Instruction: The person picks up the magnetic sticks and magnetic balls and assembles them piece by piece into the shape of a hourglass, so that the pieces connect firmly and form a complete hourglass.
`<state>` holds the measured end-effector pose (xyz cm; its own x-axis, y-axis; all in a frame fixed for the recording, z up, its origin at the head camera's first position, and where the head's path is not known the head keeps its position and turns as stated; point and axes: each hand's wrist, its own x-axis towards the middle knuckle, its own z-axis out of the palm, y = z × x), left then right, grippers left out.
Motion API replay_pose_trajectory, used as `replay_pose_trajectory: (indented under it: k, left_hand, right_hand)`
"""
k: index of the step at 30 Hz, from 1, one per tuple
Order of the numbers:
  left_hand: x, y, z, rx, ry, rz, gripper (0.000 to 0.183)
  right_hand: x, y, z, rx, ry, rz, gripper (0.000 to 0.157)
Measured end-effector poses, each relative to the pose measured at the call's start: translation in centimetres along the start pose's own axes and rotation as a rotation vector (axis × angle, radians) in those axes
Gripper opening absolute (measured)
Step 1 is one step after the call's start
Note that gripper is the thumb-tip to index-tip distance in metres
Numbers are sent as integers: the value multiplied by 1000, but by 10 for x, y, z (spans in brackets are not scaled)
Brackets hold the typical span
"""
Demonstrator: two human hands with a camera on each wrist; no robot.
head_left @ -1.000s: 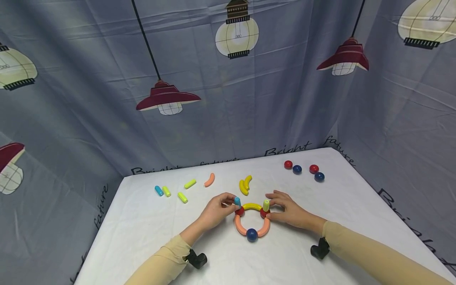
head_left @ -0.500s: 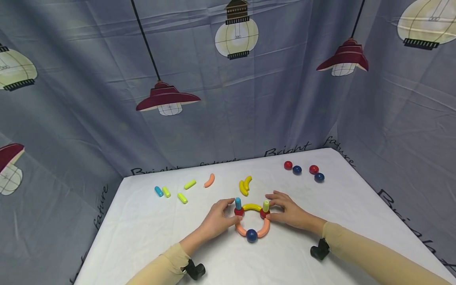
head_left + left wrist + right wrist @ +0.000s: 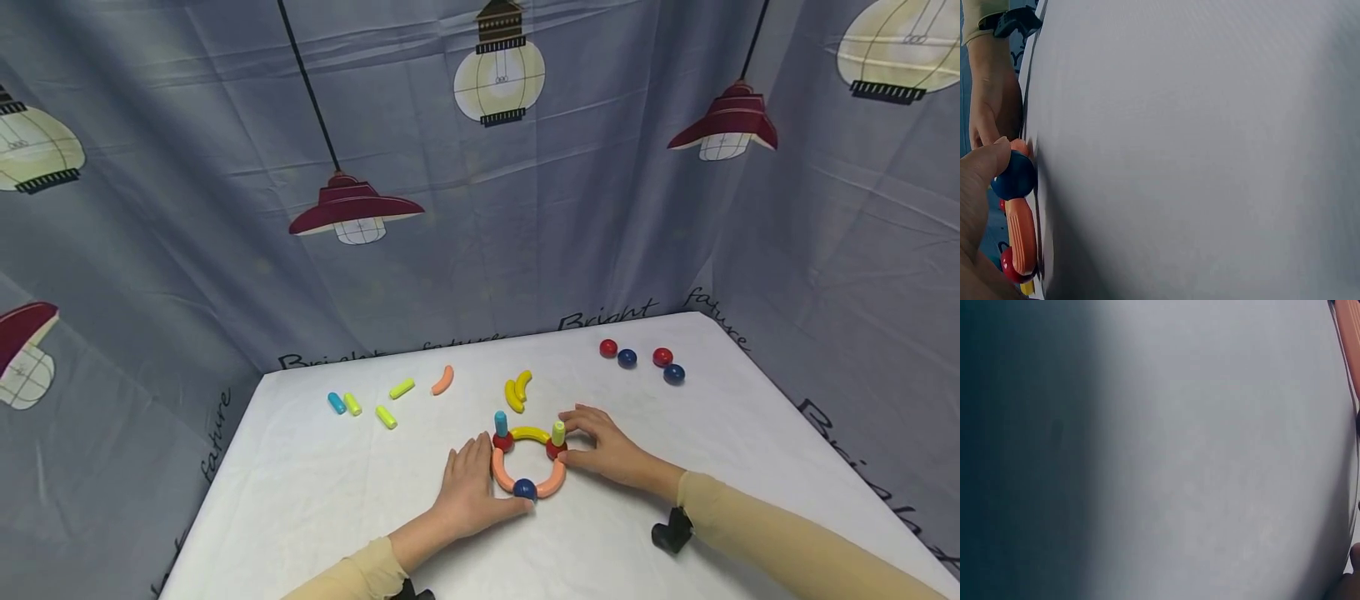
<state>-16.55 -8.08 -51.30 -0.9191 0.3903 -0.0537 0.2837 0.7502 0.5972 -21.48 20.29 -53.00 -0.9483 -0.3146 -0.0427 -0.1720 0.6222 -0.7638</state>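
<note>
A ring of toy pieces lies on the white table: a yellow curved bar (image 3: 530, 434), two red balls (image 3: 502, 441), two orange curved bars (image 3: 551, 481) and a dark blue ball (image 3: 525, 489). A blue rod (image 3: 501, 423) stands upright on the left red ball, a lime-green rod (image 3: 558, 433) on the right one. My left hand (image 3: 471, 493) lies along the ring's left side, fingers extended; its thumb touches the blue ball (image 3: 1015, 176), also visible in the left wrist view. My right hand (image 3: 611, 450) holds the right red ball (image 3: 556, 449) between thumb and fingers, near the green rod.
Behind the ring lie two loose yellow curved bars (image 3: 514, 395) and an orange one (image 3: 443, 381). Several short green and blue rods (image 3: 386, 417) are at back left. Red and blue balls (image 3: 627, 358) sit at back right. A grey curtain (image 3: 480, 275) hangs behind the table.
My left hand has let go of the blue rod, which now stands on the red ball, and has moved down to the ring's lower left. The right hand stays in place.
</note>
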Motion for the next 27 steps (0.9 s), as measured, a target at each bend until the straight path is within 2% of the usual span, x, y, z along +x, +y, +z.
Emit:
replay_pose_trajectory:
  k: [5, 9, 13, 17, 20, 27]
  left_hand:
    - [0, -4, -6, -16, -14, -19, 120]
    - [-1, -10, -10, -69, 10, -42, 110]
    - [-2, -17, -13, -115, 55, -64, 92]
    - [-1, -22, -17, -116, 98, -28, 67]
    - [0, -25, -20, -108, 97, 2, 51]
    - [8, -30, -23, -134, 93, 53, 28]
  right_hand:
    - [-3, -4, 1, -14, 24, -16, 33]
    - [-5, -7, 4, -26, 39, -11, 34]
    - [-9, -11, 7, -45, 46, -33, 36]
    - [-14, -12, 8, -30, 21, -55, 35]
    - [-19, -12, 7, -5, -12, -74, 33]
    - [-27, -15, 4, 53, -105, -188, 15]
